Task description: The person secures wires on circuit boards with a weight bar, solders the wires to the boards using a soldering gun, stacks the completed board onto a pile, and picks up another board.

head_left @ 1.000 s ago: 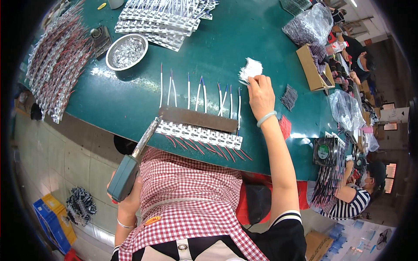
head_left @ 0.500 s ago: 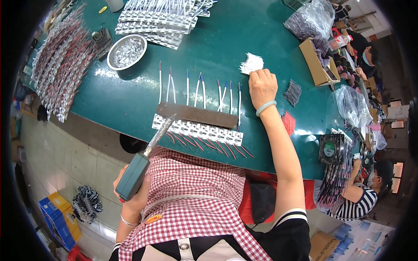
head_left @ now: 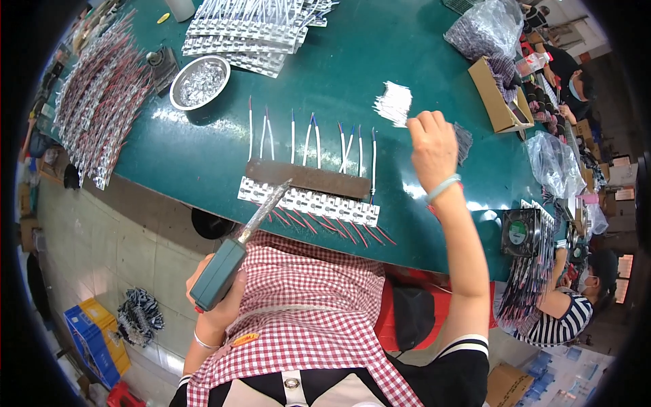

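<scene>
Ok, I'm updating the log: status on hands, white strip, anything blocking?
Left hand gripping soldering iron. Right hand near white wire pile, hold unclear. White strip along brown bar; iron blocks part from view.

left hand (head_left: 229,306): holding green-bodied tool (head_left: 218,275) | right hand (head_left: 434,148): near white strand pile (head_left: 393,103)

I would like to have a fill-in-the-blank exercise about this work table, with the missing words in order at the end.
1. The tool with the long metal barrel is in the person's ____ hand.
2. The wires at the near edge of the strip are coloured ____.
3. Just beyond the right hand, to its left, lies a small ____ pile.
4. The table top is ____.

Missing words: left; red; white; green.
</scene>
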Demonstrator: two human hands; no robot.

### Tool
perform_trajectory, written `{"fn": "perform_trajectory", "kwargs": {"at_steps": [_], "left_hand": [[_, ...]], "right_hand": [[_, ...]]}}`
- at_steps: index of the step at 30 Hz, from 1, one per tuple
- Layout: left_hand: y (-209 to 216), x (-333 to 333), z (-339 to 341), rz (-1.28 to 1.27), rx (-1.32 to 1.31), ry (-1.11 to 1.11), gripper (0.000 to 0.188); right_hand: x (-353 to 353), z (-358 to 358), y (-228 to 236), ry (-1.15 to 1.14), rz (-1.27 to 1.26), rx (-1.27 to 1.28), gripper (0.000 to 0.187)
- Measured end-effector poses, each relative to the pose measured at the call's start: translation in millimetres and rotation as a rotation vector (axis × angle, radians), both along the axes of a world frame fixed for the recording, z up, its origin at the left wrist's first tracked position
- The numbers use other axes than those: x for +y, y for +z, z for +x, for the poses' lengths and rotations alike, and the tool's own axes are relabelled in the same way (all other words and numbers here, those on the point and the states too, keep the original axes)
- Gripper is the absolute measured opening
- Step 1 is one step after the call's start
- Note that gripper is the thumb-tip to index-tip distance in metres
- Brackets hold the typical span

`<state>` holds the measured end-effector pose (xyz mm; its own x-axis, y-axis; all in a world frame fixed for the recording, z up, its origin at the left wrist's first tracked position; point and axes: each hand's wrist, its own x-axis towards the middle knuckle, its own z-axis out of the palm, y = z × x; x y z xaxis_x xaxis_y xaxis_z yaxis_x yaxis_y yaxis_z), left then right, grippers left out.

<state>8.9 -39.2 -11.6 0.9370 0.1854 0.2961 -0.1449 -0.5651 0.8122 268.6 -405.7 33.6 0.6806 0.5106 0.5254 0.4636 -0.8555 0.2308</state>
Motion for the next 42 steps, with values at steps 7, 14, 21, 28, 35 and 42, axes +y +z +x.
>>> {"fn": "perform_trajectory", "kwargs": {"at_steps": [7, 14, 21, 28, 35, 42], "left_hand": [[18, -26, 15, -0.194, 0.049, -0.095, 0.028], [40, -48, 18, -0.616, 0.356, -0.184, 0.036], [40, -62, 21, -0.446, 0.396, -0.249, 0.03], [48, -77, 37, -0.033, 0.238, -0.423, 0.03], [45, -83, 41, 0.003, 0.178, -0.461, 0.034], [44, -89, 43, 0.041, 0.132, -0.486, 0.025]], "right_hand": [[29, -63, 29, -0.131, -0.532, 0.223, 0.004], [7, -82, 5, -0.126, -0.308, 0.275, 0.005], [4, -148, -27, 0.054, 0.52, 0.332, 0.02], [7, -160, -43, 0.109, 0.557, 0.294, 0.023], [10, -158, -39, 0.126, 0.459, 0.294, 0.022], [8, -157, -41, 0.137, 0.457, 0.292, 0.023]]}}
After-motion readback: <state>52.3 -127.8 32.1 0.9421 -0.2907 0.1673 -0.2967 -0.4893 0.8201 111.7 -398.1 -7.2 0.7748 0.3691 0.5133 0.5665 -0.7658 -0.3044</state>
